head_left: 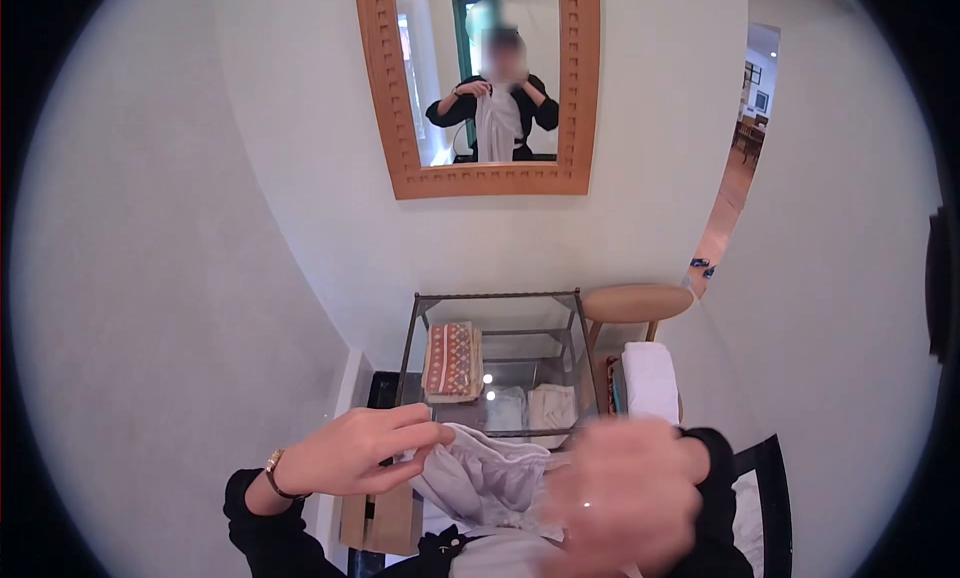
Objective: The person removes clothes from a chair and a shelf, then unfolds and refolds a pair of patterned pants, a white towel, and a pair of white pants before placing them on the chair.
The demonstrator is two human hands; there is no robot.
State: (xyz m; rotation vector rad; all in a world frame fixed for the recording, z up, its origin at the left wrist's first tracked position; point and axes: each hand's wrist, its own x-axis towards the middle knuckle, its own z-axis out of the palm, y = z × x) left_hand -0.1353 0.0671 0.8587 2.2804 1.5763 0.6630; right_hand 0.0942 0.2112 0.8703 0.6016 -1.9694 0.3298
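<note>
A pale grey cloth (pixel 490 478) with a gathered edge hangs in front of my chest, bunched between my hands. My left hand (pixel 365 450) pinches its upper edge between thumb and fingers; a watch is on that wrist. On the other side, my right hand (pixel 630 498) is raised close to the camera and smeared by motion, overlapping the right end of the cloth. Its fingers are too blurred to make out. The reflection in the wood-framed mirror (pixel 492 183) shows the cloth hanging down the front of the dark top.
Below the mirror stands a glass shelf unit (pixel 497 295) holding patterned folded textiles (pixel 452 362) and light folded cloths (pixel 552 408). A wooden chair (pixel 638 303) is to its right, with a white folded towel (pixel 650 378). Walls close in on both sides.
</note>
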